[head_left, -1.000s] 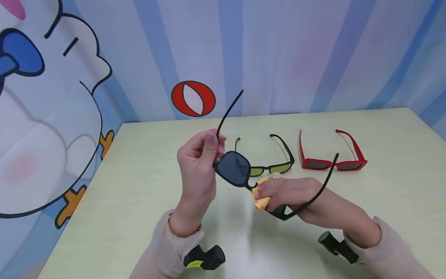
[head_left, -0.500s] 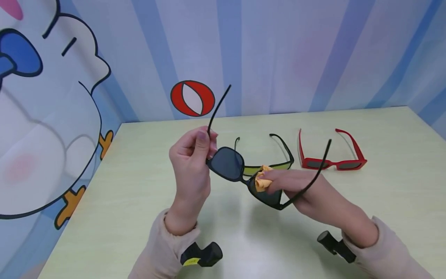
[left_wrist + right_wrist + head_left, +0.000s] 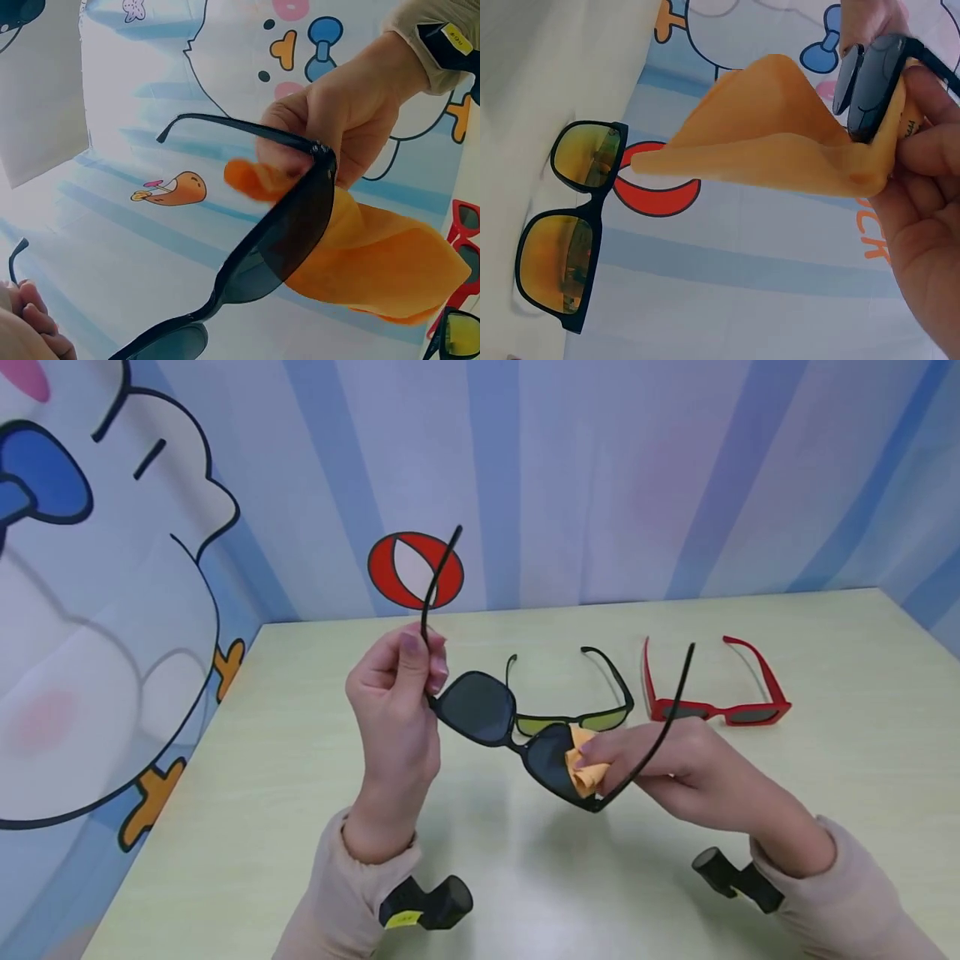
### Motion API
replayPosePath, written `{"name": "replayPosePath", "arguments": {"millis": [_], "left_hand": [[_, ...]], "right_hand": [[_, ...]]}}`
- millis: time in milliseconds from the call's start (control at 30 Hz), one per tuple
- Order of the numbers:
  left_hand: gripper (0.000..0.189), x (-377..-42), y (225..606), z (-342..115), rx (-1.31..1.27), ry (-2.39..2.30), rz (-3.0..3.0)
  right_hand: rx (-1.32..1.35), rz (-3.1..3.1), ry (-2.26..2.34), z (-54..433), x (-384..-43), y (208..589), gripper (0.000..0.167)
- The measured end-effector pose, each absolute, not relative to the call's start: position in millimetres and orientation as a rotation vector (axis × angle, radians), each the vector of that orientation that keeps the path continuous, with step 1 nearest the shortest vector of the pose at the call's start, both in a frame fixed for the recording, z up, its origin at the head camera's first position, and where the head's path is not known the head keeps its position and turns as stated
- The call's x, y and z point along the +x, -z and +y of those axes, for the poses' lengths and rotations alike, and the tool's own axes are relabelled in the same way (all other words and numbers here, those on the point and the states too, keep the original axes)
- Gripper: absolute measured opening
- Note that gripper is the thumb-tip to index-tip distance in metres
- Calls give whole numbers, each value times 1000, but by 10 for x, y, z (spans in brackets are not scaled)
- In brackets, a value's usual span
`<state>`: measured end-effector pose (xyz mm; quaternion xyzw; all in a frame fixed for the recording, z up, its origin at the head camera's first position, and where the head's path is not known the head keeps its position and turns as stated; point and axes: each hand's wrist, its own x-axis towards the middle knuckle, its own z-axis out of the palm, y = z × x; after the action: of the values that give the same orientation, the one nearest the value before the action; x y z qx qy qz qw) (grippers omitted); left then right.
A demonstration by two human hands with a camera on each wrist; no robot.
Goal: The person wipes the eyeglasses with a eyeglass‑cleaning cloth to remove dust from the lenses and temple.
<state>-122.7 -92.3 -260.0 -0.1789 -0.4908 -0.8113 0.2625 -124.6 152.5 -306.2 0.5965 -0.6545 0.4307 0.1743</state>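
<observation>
Black sunglasses [image 3: 476, 708] with dark lenses are held up over the table, both temples unfolded and the frame slanting down to the right. My left hand [image 3: 397, 710] pinches them by the hinge end of the left temple, between thumb and fingers. In my right hand [image 3: 682, 768] is an orange cleaning cloth [image 3: 582, 764], pinched against the right lens near its outer corner. The right wrist view shows that cloth [image 3: 765, 135] folded around the lens edge, its loose end spread out. From the left wrist view, cloth [image 3: 375, 255] hangs behind the dark lens [image 3: 292, 232].
Behind the held pair, black glasses with yellow-green lenses [image 3: 606, 720] stand unfolded on the pale table [image 3: 300, 735]. Red glasses [image 3: 752, 717] stand to their right, also unfolded. A striped wall panel [image 3: 585, 485] rises at the table's back edge.
My left hand has moved left and slightly up with the sunglasses. The right hand's cloth has shifted from near the bridge to the right lens's outer part.
</observation>
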Motion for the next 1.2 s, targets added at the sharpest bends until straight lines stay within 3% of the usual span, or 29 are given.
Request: {"name": "replayPosePath", "arguments": {"millis": [333, 533, 800, 1200], "left_hand": [[15, -1188, 2632, -817, -545, 2224, -1410], [14, -1203, 2627, -791, -500, 2232, -1409], [16, -1256, 2625, -877, -386, 2338, -1346], [16, -1247, 2572, -913, -428, 2305, -1307]], "right_hand": [[1794, -1971, -1180, 1479, -1193, 3052, 42], [1851, -1904, -1214, 1455, -1187, 3048, 60], [1849, -1656, -1079, 1321, -1137, 3018, 30], [1837, -1686, -1106, 1371, -1104, 3007, 26]]}}
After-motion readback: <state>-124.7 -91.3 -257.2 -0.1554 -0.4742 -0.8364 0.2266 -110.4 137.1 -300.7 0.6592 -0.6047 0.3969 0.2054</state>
